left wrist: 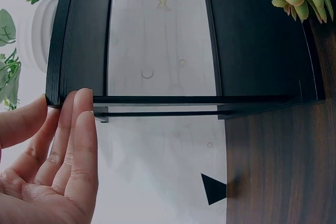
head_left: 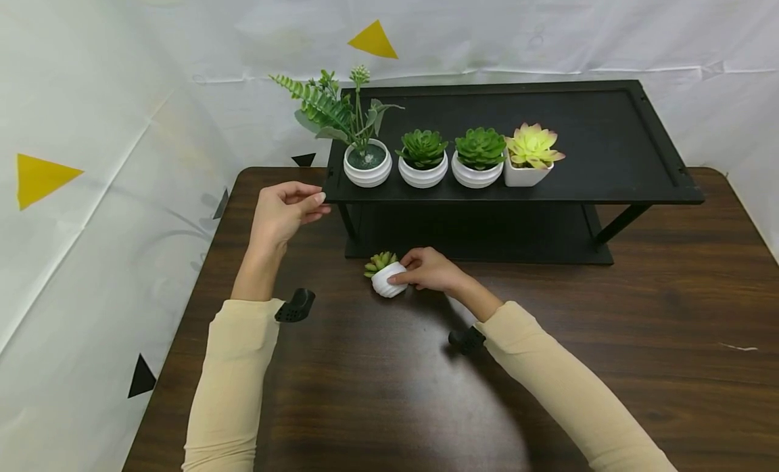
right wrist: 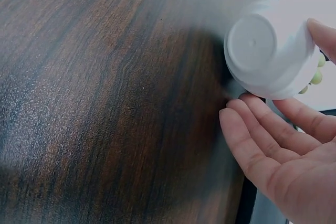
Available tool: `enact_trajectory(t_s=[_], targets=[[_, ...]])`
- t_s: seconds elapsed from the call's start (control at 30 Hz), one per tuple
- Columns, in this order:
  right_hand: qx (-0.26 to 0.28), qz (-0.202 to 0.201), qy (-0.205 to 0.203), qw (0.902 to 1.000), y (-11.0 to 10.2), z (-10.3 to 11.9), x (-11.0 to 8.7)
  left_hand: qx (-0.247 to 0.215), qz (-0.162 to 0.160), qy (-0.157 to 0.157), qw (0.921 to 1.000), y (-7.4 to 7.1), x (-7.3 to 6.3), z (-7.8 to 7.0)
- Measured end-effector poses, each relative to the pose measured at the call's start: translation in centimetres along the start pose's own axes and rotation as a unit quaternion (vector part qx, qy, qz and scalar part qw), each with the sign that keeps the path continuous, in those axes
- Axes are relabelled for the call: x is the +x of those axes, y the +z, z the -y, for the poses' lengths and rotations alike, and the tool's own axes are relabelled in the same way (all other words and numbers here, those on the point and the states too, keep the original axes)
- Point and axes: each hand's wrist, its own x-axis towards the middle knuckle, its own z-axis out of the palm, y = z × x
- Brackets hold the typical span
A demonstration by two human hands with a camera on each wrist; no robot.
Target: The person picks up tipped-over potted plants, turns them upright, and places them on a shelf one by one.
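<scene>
My left hand pinches the front left corner of a black two-tier shelf, thumb on top and fingers below, as the left wrist view shows. In front of the shelf, my right hand holds a small potted succulent by its white ribbed pot. That pot is tilted, its leaves pointing left and away, and its round base faces the right wrist camera. On the top tier stand a taller leafy plant, two green succulents in round white pots, and a yellow-green succulent in a squarish white pot.
The shelf's lower tier sits close above the brown wooden table, with slanted black legs at the sides. White sheeting with yellow and black triangles hangs behind and at the left.
</scene>
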Motion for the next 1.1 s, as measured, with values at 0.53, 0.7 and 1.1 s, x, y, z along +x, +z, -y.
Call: enact_trajectory(t_s=[0.53, 0.7, 1.1], targets=[[-0.039, -0.02, 0.017, 0.9989, 0.6, 0.6, 0.8, -0.002, 0.001, 0.001, 1.0, 0.0, 0.0, 0.0], [-0.053, -0.034, 0.032, 0.9975, 1.1, 0.8, 1.1, 0.001, -0.001, 0.002, 1.0, 0.0, 0.0, 0.0], [-0.061, -0.003, 0.017, 0.998, 1.0, 0.6, 0.9, -0.002, 0.0, 0.001, 1.0, 0.0, 0.0, 0.0]])
